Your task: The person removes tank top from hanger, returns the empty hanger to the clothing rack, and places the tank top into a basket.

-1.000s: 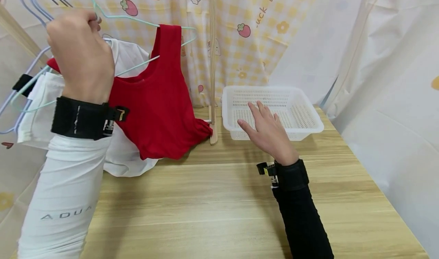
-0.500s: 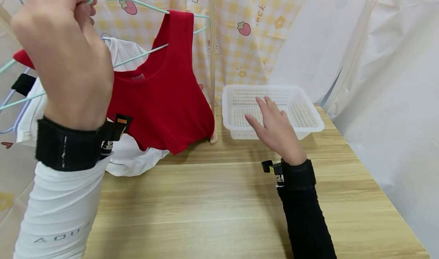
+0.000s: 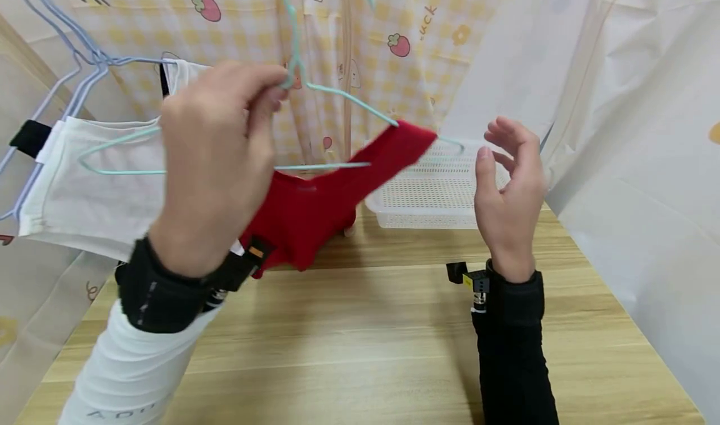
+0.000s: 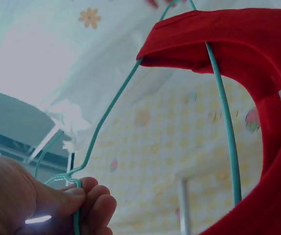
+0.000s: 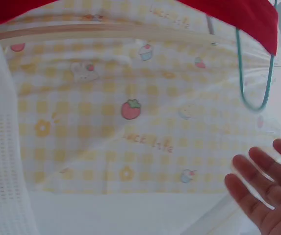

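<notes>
Red top (image 3: 315, 206); mint-green hanger (image 4: 223, 105); white basket (image 3: 427, 219); yellow-white checked curtain (image 3: 424, 84).

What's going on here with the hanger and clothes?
A person's left hand pinches a mint-green hanger near its hook's base; a red top hangs on it by at least one strap. The right hand hovers near the hanger's end, holding nothing. A white basket stands behind on the table; a white garment hangs at the left.
</notes>
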Available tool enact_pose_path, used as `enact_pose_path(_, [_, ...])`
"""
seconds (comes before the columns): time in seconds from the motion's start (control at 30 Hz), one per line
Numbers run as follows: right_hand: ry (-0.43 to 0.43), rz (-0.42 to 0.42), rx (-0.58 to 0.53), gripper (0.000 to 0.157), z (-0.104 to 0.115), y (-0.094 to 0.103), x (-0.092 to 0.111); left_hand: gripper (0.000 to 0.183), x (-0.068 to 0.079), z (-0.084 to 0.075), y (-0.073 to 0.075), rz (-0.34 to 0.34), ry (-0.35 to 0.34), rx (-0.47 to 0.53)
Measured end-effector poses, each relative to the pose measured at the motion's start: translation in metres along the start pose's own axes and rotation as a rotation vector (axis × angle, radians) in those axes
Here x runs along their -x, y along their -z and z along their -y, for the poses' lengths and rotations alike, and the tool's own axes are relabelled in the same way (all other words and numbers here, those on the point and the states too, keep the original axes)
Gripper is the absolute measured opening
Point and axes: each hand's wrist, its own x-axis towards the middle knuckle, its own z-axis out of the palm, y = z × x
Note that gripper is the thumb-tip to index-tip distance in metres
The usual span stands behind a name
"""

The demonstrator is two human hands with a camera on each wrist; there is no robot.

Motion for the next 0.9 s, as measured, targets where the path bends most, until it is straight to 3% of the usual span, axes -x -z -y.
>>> enact_pose_path(0.07, [0.052,-0.043,-0.048,0.039,0.006,0.001,0.002,0.017,0.012,-0.008,-0.011,0.056,-0.002,0.066])
enact_pose_path(0.1, [0.072,-0.050,-0.067,0.039,0.008,0.001,0.002,0.018,0.015,-0.024,-0.009,0.087,0.008,0.111])
enact_pose_path(0.2, [0.135,-0.032,-0.078,0.043,0.015,0.003,0.004,0.025,0.016,-0.081,0.009,0.137,0.008,0.197])
enact_pose_path(0.27, [0.171,-0.009,-0.064,0.044,0.017,0.005,0.005,0.026,0.016,-0.113,0.020,0.132,0.032,0.243])
enact_pose_path(0.37, [0.219,0.023,-0.025,0.044,0.019,0.008,0.005,0.022,0.020,-0.139,0.027,0.120,0.090,0.275])
enact_pose_path(0.5, [0.282,0.086,0.015,0.039,0.019,0.011,0.004,0.017,0.030,-0.143,0.023,0.089,0.170,0.308])
enact_pose_path(0.73, [0.358,0.276,0.087,0.035,0.016,0.013,0.006,0.017,0.046,-0.134,0.011,-0.009,0.215,0.380])
enact_pose_path(0.9, [0.397,0.329,0.131,0.028,0.015,0.011,0.006,0.016,0.053,-0.129,0.005,-0.038,0.248,0.399])
